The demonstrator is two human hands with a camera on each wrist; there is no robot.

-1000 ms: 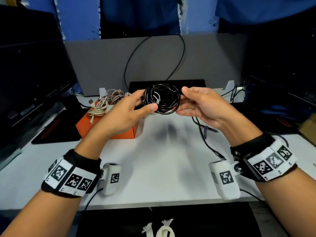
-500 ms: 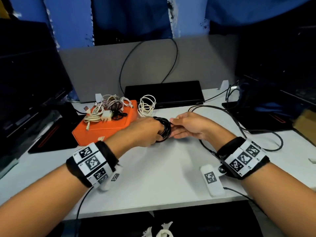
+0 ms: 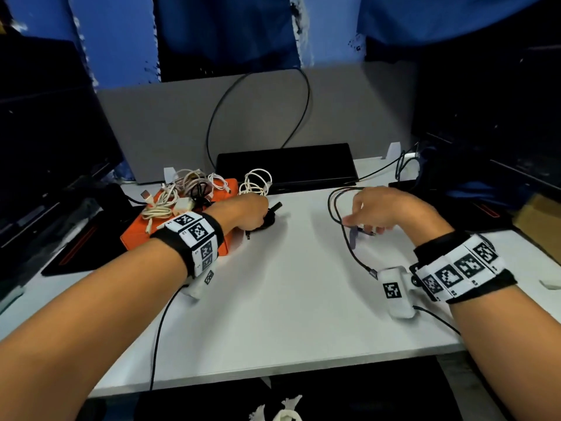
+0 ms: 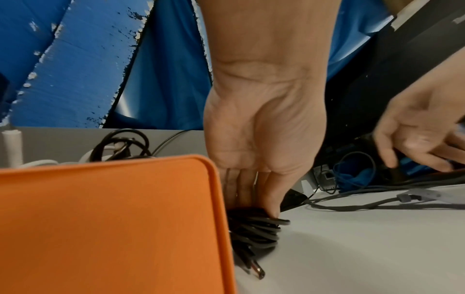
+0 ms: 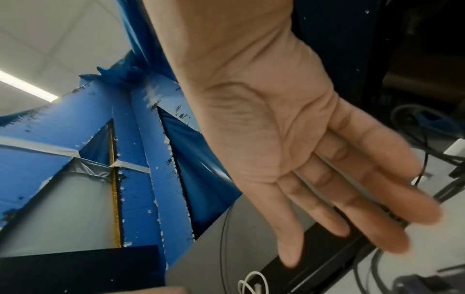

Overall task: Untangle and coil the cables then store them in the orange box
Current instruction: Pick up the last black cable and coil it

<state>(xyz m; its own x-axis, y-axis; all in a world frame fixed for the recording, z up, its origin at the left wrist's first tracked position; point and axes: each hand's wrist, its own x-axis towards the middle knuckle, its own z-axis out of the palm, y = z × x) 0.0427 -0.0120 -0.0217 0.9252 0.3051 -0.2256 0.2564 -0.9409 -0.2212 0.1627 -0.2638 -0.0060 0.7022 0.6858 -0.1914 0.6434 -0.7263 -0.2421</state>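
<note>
My left hand (image 3: 249, 209) grips a coiled black cable (image 3: 268, 221) and holds it down on the white table, right against the near right corner of the orange box (image 3: 136, 238). In the left wrist view my fingers point down and pinch the top of the black coil (image 4: 254, 226) beside the orange box wall (image 4: 113, 218); a plug sticks out below. My right hand (image 3: 379, 211) hovers with relaxed, empty fingers over a loose dark cable (image 3: 352, 253) on the table. The right wrist view shows that right hand (image 5: 352, 228) with straight fingers.
A tangle of white and pink cables (image 3: 179, 196) lies on top of the orange box. A coiled white cable (image 3: 256, 183) sits behind my left hand. A black flat device (image 3: 285, 164) lies along the grey partition. Dark monitors flank the table.
Both hands brought the black coil down from the air to the table beside the orange box. The right hand let go of it and moved right, over the loose dark cable.
</note>
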